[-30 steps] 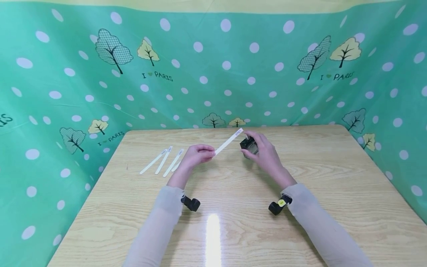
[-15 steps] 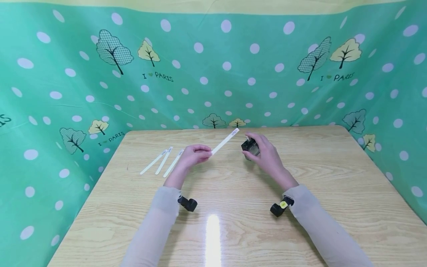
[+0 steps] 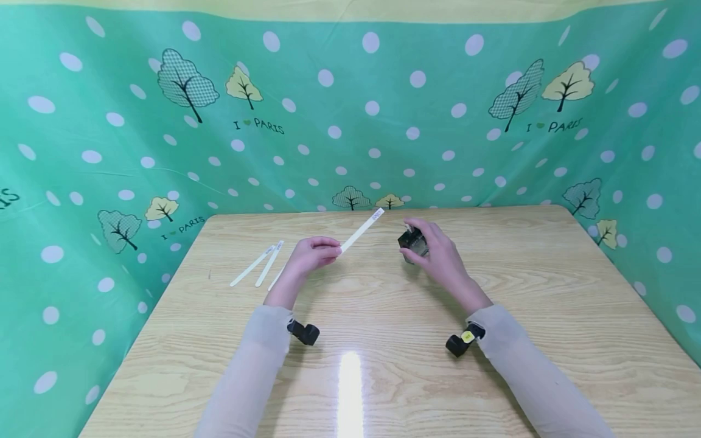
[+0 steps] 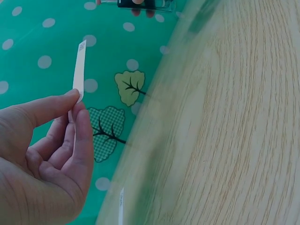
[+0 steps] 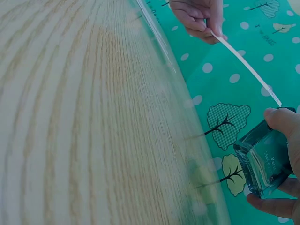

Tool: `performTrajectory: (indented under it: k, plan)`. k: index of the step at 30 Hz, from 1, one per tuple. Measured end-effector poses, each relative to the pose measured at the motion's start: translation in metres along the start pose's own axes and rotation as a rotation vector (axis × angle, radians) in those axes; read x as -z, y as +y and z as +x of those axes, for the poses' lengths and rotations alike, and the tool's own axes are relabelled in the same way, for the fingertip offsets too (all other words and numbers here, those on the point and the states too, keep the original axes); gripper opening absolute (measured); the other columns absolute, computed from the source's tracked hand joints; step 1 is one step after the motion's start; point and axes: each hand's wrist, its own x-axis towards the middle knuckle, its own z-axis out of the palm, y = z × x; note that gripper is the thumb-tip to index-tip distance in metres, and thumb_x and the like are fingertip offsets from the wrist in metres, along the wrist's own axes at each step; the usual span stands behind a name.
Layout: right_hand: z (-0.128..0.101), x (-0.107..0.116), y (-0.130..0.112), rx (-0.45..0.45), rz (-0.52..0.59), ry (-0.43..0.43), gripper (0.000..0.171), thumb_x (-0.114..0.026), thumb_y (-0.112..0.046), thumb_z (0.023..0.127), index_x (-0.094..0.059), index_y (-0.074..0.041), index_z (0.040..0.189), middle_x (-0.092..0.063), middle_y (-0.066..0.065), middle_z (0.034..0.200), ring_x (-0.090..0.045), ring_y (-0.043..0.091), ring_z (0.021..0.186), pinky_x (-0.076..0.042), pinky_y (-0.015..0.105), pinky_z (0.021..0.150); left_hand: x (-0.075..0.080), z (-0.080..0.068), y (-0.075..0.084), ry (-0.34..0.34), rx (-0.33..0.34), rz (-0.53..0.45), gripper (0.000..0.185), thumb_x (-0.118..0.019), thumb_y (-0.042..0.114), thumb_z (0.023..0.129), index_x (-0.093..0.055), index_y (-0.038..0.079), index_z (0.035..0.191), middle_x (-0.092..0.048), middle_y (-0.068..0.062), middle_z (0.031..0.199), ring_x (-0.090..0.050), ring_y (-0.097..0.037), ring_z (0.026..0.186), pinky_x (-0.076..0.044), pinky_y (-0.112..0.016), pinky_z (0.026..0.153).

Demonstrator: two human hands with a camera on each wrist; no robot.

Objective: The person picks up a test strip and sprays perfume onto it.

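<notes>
A white paper perfume test strip (image 3: pixel 362 230) slants up and to the right, its lower end pinched between the thumb and fingers of my left hand (image 3: pixel 309 255). Small printing marks its free upper end. My right hand (image 3: pixel 443 254) grips a dark, clear-walled glass perfume bottle (image 5: pixel 262 161) tilted above the table, with a finger at the top by the nozzle. In the head view a gap separates the strip's tip from the bottle. The left wrist view shows the pinched strip (image 4: pixel 79 68) closely, and only part of the bottle at its top edge.
More white strips (image 3: pixel 268 264) lie on the wooden table (image 3: pixel 372 316) left of my left hand; my forearm partly covers one. A green dotted curtain (image 3: pixel 383 146) stands behind the table and along both sides. Small cameras (image 3: pixel 304 333) are strapped to both wrists.
My left hand has drifted left with the strip, widening its distance from the bottle and covering more of the lying strips. My right hand and the bottle have shifted slightly right.
</notes>
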Motion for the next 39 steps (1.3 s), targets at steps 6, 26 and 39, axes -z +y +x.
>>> performTrajectory:
  k: [6, 26, 39]
  plan:
    - [0.000, 0.000, -0.001, 0.008, -0.003, 0.004, 0.066, -0.079, -0.027, 0.086, -0.047, -0.023, 0.143, -0.059, 0.015, 0.130, -0.064, 0.037, 0.110, -0.060, 0.053, 0.090, 0.003, 0.000, 0.003, 0.011, 0.000, 0.009, 0.036, -0.072, 0.007, 0.089, -0.063, -0.005, 0.123, -0.069, 0.000, 0.099, -0.068, -0.025, 0.107, -0.060, -0.022, 0.088]
    - [-0.004, 0.004, -0.003, 0.000, 0.004, -0.007, 0.066, -0.079, -0.028, 0.087, -0.047, -0.022, 0.143, -0.057, 0.014, 0.135, -0.062, 0.037, 0.115, -0.057, 0.055, 0.094, 0.011, 0.010, 0.007, 0.060, 0.048, -0.049, 0.044, -0.073, 0.006, 0.088, -0.060, -0.003, 0.129, -0.067, 0.004, 0.094, -0.066, -0.007, 0.084, -0.060, -0.017, 0.083]
    - [-0.005, 0.006, -0.001, -0.007, 0.007, -0.005, 0.065, -0.078, -0.028, 0.087, -0.047, -0.022, 0.143, -0.059, 0.013, 0.131, -0.063, 0.035, 0.112, -0.058, 0.053, 0.092, 0.012, 0.019, 0.004, 0.070, 0.067, -0.078, 0.047, -0.073, 0.004, 0.088, -0.057, -0.006, 0.131, -0.067, 0.005, 0.091, -0.067, -0.007, 0.082, -0.060, -0.016, 0.079]
